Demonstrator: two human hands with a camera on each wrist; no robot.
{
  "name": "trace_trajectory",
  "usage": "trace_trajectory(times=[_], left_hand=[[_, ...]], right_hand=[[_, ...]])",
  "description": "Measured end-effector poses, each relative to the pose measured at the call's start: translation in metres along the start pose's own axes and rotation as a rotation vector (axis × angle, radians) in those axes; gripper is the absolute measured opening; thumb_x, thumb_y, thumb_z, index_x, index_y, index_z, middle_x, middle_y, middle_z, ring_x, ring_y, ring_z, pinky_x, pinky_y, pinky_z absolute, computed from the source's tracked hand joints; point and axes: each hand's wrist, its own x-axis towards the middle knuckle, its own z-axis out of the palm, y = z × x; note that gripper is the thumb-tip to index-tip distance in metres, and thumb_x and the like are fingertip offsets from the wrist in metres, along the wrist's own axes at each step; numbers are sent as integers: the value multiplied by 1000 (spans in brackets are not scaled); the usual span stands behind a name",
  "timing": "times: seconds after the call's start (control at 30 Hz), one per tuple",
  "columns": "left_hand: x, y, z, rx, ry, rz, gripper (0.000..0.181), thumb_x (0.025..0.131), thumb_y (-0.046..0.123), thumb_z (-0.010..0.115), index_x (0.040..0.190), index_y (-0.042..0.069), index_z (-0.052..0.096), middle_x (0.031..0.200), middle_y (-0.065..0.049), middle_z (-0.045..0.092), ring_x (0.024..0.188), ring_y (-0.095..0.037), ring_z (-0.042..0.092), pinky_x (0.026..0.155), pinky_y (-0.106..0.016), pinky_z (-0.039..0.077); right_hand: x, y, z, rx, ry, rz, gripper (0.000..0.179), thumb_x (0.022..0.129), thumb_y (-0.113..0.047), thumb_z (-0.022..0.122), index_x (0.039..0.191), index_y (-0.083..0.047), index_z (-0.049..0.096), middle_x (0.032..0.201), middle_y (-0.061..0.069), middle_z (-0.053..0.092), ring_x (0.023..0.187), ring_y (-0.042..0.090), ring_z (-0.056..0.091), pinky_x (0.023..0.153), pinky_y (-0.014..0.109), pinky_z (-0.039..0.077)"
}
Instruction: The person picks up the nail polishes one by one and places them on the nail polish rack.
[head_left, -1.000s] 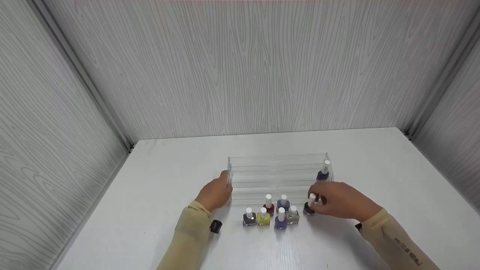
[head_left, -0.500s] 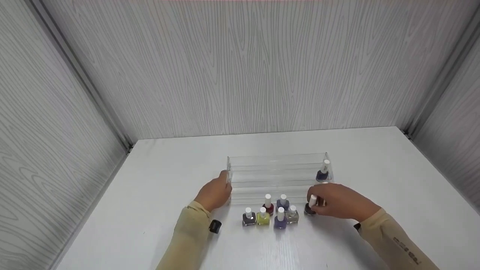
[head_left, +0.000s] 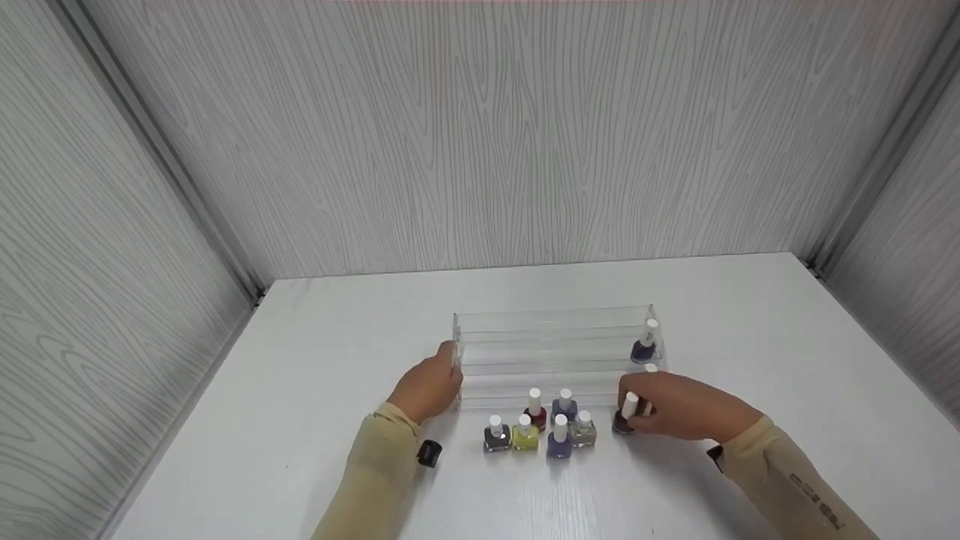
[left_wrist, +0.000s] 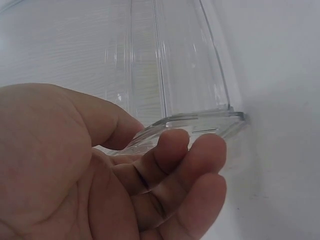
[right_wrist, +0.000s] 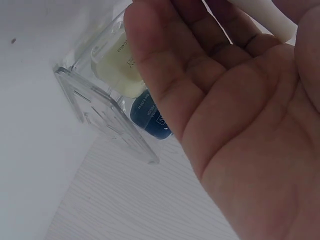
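Observation:
A clear tiered display rack (head_left: 551,367) stands on the white table. My left hand (head_left: 426,386) grips its left side panel, thumb on one face and fingers on the other. At the rack's front right corner, my right hand (head_left: 686,405) pinches a dark nail polish bottle (head_left: 622,424) with a white cap, upright and low. A dark blue nail polish bottle (head_left: 643,351) sits on the rack at the right end. Beside it in the right wrist view is a pale yellowish bottle (right_wrist: 117,67), mostly hidden by the right hand in the head view.
Several nail polish bottles stand before the rack: dark grey (head_left: 496,437), yellow (head_left: 526,437), red (head_left: 535,417), blue (head_left: 564,409), purple (head_left: 559,444) and clear greyish (head_left: 583,432). Wood-grain panels (head_left: 480,135) enclose the table (head_left: 345,315) at the back and both sides.
My right hand has shifted slightly right and toward me with the dark bottle. A white cap behind that hand now shows above it. My left hand keeps its grip on the rack.

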Motion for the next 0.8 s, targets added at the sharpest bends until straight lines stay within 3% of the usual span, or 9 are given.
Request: trace_trajectory(times=[0.13, 0.4, 0.6, 0.8], left_hand=[[0, 1, -1, 7, -14, -7, 50, 109, 18, 38, 152, -7, 34, 126, -29, 67, 104, -36, 69, 92, -52, 52], [0, 3, -2, 48, -32, 11, 44, 111, 16, 40, 147, -8, 36, 110, -25, 70, 90, -30, 68, 81, -50, 55], [0, 5, 1, 75, -11, 25, 48, 111, 16, 40, 149, -12, 32, 108, -28, 71, 92, -33, 72, 81, -50, 57], [-1, 6, 2, 89, -9, 23, 49, 111, 14, 39, 149, -16, 30, 111, -32, 70, 105, -41, 71, 88, -52, 56]], right_hand=[[1, 1, 0, 13, -3, 6, 14, 94, -10, 73, 100, -17, 63, 97, -9, 66, 88, 8, 67, 76, 31, 56], [1, -3, 2, 24, -11, 3, 13, 97, -9, 70, 101, -15, 60, 97, -9, 64, 90, 8, 65, 78, 32, 56], [0, -4, 3, 51, -20, 25, 11, 99, -9, 68, 101, -15, 59, 97, -8, 63, 89, 7, 63, 77, 31, 55], [0, -5, 4, 55, -18, 27, 11, 99, -10, 68, 101, -15, 58, 95, -8, 62, 87, 6, 61, 75, 30, 54]])
